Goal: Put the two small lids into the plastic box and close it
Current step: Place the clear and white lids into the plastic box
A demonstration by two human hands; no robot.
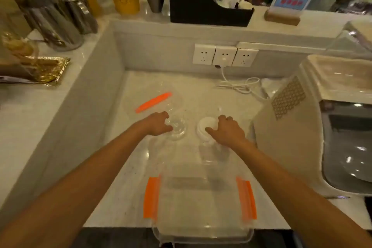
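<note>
From the head camera, both bare arms reach forward over a pale speckled counter (pixel 130 167). The left hand (pixel 156 124) lies palm down with its fingers curled onto the edge of a clear small lid (pixel 178 129) that sits flat on the counter; whether the fingers have actually gripped it or only touch it, I cannot tell. The right hand (pixel 227 131) is likewise bent over a white small lid (pixel 206 127), thumb against its near rim and fingers arched over its far side, touching it, though a firm grasp cannot be made out. The two lids lie side by side, a little apart, in the middle of the counter.

Nearest the person stands the clear plastic box (pixel 201 207), open on top, with an orange clasp on each side, its front edge hanging past the counter's lip. Beyond the left hand lies the box's clear cover (pixel 147 94) with an orange clasp (pixel 154 101), flat on the counter. On the back wall are three white sockets (pixel 224 55) with a white cable (pixel 239 84) trailing down. A cream machine (pixel 302 127) stands at the right
</note>
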